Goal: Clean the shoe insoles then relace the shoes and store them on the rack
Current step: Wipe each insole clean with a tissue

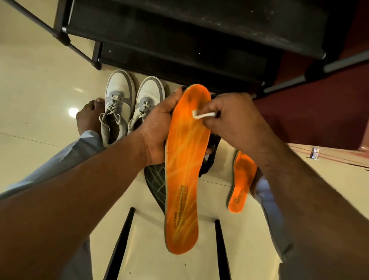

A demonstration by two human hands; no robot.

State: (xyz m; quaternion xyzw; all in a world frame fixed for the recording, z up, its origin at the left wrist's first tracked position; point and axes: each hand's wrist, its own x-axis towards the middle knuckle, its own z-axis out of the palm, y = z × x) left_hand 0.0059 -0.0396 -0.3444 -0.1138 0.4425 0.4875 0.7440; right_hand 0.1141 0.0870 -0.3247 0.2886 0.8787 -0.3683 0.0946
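step: wiping insole (pixel 184 161) | left hand (pixel 156 124) grips its left edge, long axis toe-away, heel-near | right hand (pixel 230 121) pinches white wipe (pixel 202 115) on forefoot | second insole (pixel 240 183) on floor, right

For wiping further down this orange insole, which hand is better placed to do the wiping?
The right hand. It already pinches the small white wipe against the toe end of the orange insole, while the left hand grips the insole's edge and holds it up.
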